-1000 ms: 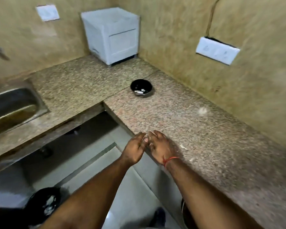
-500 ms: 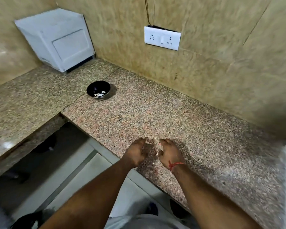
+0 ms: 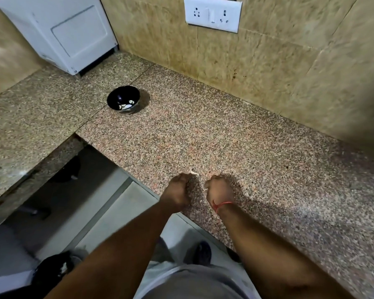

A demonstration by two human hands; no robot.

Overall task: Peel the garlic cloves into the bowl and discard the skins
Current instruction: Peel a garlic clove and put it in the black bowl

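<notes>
1. Left hand: fingers curled, pinching a pale sliver of skin that sticks out past the knuckles; whether a clove sits inside the fist cannot be told
2. Right hand: fingers curled inward, with a pale scrap at the fingertips; skin or clove cannot be told
3. Both hands hover over the near edge of the tabletop, just apart from each other
4. Bowl: black, standing well away toward the far corner, with a few pale pieces in its bottom, probably peeled cloves
5. Handling, judged: the skin is paper-thin, dry and nearly weightless; it tears easily and drifts, so pinch it at a loose tip and pull along the clove
6. Handling, judged: a bare clove is firm, small and slightly tacky; hold it by its sides between thumb and fingertip
7. Risk, judged: scraps may drop off the tabletop edge to the floor
</notes>
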